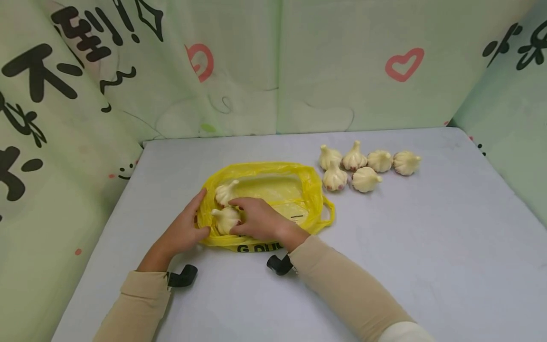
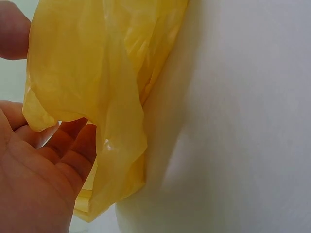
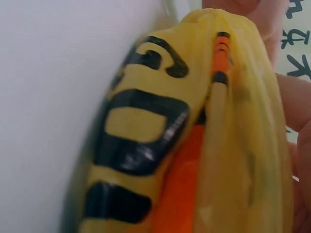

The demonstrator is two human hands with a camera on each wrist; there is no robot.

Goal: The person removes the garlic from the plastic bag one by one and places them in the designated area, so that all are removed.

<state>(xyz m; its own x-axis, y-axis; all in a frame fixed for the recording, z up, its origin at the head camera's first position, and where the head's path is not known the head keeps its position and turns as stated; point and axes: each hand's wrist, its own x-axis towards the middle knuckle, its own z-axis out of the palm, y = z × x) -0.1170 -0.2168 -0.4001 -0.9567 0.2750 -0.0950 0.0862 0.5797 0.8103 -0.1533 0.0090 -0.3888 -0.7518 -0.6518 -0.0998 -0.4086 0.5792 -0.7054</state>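
Observation:
A yellow plastic bag (image 1: 314,190) lies with its mouth spread wide, and two garlic bulbs sit at its left end. My right hand (image 1: 262,221) reaches over the near rim and holds the nearer garlic bulb (image 1: 224,220) between thumb and fingers. Just behind it is the other garlic bulb (image 1: 225,193). My left hand (image 1: 183,228) grips the bag's left side, its fingers partly hidden behind the plastic (image 2: 73,58) in the left wrist view. Black and orange print on the bag (image 3: 146,131) fills the right wrist view, which hides the bulb.
Several more garlic bulbs (image 1: 366,179) stand in a cluster at the back, right of the bag. The pale tabletop (image 1: 427,247) meets a printed curtain (image 1: 333,71) at the back and sides. A bag handle loop (image 1: 331,211) sticks out to the right.

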